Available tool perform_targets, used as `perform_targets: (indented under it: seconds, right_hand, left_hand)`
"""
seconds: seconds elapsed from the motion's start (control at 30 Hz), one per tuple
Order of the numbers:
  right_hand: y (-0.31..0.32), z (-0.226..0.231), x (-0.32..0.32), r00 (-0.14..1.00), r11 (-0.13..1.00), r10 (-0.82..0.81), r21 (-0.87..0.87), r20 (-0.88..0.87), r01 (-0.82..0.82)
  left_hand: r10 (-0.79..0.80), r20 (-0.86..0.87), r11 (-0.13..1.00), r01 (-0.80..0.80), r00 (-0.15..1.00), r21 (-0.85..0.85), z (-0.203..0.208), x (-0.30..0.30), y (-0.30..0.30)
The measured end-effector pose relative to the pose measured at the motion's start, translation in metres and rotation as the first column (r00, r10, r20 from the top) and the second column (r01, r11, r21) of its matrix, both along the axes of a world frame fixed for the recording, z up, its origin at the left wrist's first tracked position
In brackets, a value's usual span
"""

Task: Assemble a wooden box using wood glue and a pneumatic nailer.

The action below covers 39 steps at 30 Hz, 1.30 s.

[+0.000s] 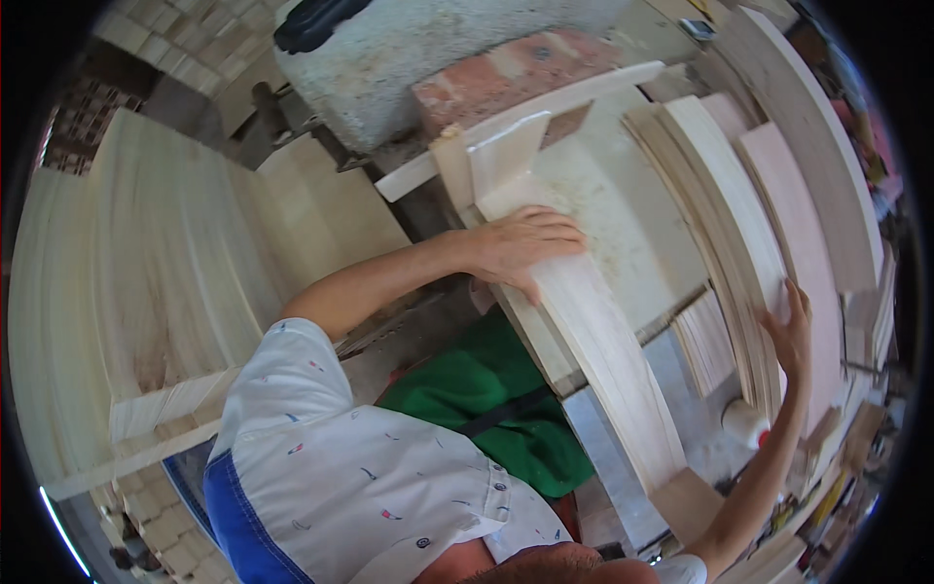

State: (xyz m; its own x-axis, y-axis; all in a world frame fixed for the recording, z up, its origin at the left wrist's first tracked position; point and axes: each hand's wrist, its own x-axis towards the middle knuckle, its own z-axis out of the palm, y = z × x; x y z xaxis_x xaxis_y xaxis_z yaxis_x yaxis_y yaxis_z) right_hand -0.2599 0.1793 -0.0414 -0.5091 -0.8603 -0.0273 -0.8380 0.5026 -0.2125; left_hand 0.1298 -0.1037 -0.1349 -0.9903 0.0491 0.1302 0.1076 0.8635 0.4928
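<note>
A long pale wooden board (608, 346) lies lengthwise along the near side of the worktable. My left hand (530, 243) is laid across it close to its far end, thumb at the near edge and fingers over the other edge. Just beyond that hand stands a small upright wooden piece (506, 156). On the right, my right hand (790, 331) touches the edge of a stack of long boards (725, 185), its thumb and fingers spread apart. Part of that hand's grip is hard to make out.
A reddish brick (516, 73) sits by a pale block (379, 68) at the back, behind a wooden strip (525, 122). Large stacked panels (165, 263) stand at the left. A white bottle (744, 423) with a red cap is below the right-hand stack. Green cloth (477, 389) covers my lap.
</note>
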Motion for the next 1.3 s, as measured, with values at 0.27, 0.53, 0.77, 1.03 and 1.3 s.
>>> perform_targets:
  seconds: [0.27, 0.53, 0.77, 1.03, 1.3]
  right_hand:
    - [-0.027, 0.010, 0.012, 0.991, 0.977, -0.132, 0.167, -0.038, 0.136]
    - [-0.029, 0.045, 0.039, 0.993, 0.994, -0.112, 0.014, 0.027, 0.112]
    - [0.010, 0.112, 0.140, 0.994, 0.980, -0.077, -0.189, -0.078, 0.061]
    - [0.044, 0.094, 0.253, 0.994, 0.974, -0.069, -0.209, 0.090, 0.087]
    - [0.030, 0.073, 0.275, 0.987, 0.980, -0.023, -0.194, 0.159, 0.054]
  left_hand:
    - [0.006, 0.019, 0.999, -0.007, 1.000, 0.050, 0.001, 0.005, -0.001]
    - [0.003, 0.005, 1.000, -0.003, 1.000, 0.017, -0.002, 0.007, 0.000]
    - [0.009, -0.021, 0.999, -0.008, 1.000, 0.034, -0.005, 0.010, 0.000]
    - [0.002, -0.083, 0.999, -0.005, 0.997, -0.038, -0.017, 0.007, -0.001]
    - [0.008, 0.013, 1.000, -0.007, 1.000, -0.021, -0.001, 0.009, 0.001]
